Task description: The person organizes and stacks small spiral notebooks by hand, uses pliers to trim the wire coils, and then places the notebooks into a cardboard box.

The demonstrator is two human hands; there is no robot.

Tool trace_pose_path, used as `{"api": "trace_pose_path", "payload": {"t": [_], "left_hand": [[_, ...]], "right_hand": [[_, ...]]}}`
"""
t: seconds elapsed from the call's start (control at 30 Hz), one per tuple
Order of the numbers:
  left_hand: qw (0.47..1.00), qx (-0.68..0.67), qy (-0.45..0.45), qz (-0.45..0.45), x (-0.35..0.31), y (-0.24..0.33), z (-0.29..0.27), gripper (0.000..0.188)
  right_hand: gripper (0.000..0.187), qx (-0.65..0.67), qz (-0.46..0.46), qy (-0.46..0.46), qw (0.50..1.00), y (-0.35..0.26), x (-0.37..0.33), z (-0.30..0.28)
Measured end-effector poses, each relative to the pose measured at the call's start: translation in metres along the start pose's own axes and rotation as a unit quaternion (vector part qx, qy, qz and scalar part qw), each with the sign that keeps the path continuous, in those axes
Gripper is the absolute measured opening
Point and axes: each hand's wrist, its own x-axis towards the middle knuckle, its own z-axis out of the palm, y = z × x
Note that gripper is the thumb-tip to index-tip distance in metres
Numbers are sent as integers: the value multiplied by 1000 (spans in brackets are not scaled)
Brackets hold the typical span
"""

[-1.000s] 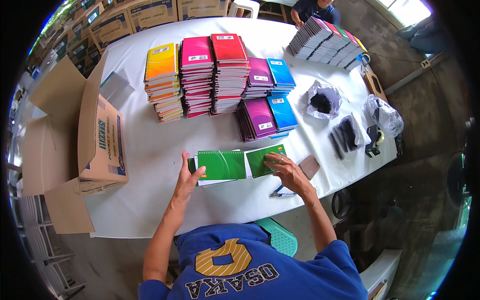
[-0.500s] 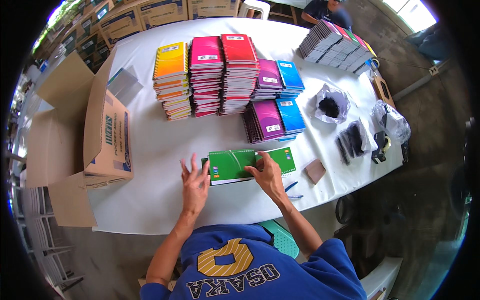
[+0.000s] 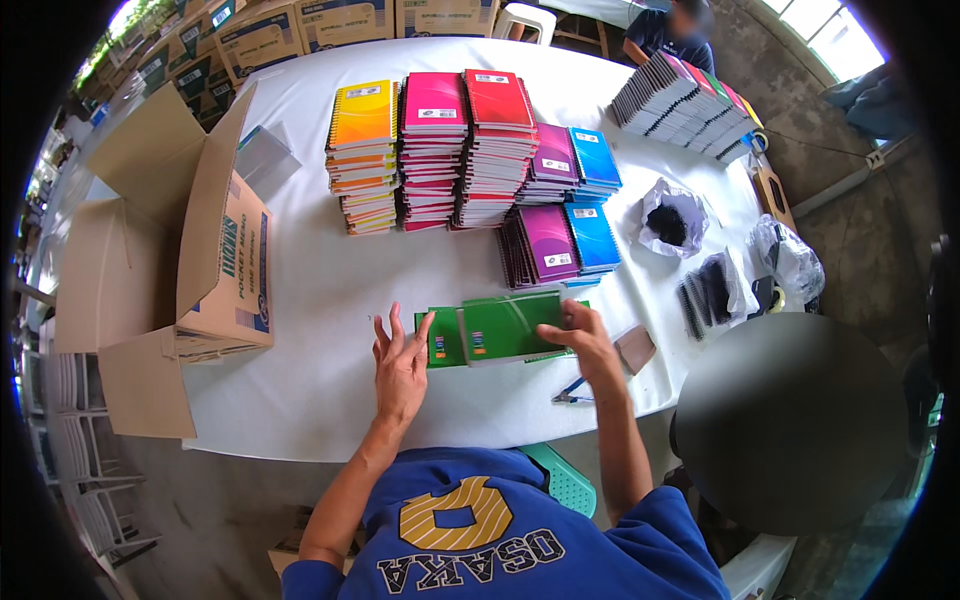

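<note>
A green notebook (image 3: 512,326) is held at its right end by my right hand (image 3: 592,345), thumb on top and fingers beyond the edge. It overlaps a second green cover (image 3: 443,338), which sticks out on its left side. Another bit of green shows at the right, mostly hidden by my right hand. My left hand (image 3: 402,372) has its fingers spread, upright at the left end of the green covers. Its index fingertip meets the lower cover's edge; nothing is gripped in it. Blue-handled pliers (image 3: 572,392) lie near my right wrist, beside a brown block (image 3: 634,350).
Tall stacks of yellow (image 3: 362,115), pink (image 3: 435,100), red (image 3: 500,98), purple (image 3: 548,240) and blue notebooks (image 3: 592,240) stand ahead. An open carton (image 3: 225,265) is at left. Plastic bags (image 3: 690,190) and black coils (image 3: 712,290) lie right. A person (image 3: 665,40) sits at the far side.
My right hand has shifted right with the upper green notebook, baring more green cover at its left. The view has shifted slightly. A round blurred shape has come in at the lower right.
</note>
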Motion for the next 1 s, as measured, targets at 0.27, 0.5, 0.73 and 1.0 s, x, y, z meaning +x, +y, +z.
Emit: {"api": "trace_pose_path", "payload": {"t": [0.27, 0.5, 0.73, 1.0], "left_hand": [[999, -15, -39, 19, 8, -2, 2, 41], [990, -135, -27, -3, 6, 10, 9, 45], [988, -150, -26, -28, 5, 13, 14, 49], [943, -268, 138, -143, -53, -50, -65, 71]], "right_hand": [[31, -50, 16, 26, 998, 19, 17, -98], [32, -277, 24, 23, 960, 30, 19, -73], [65, -544, -125, 98, 824, 47, 17, -52], [65, -447, -239, 162, 847, 65, 10, -83]]}}
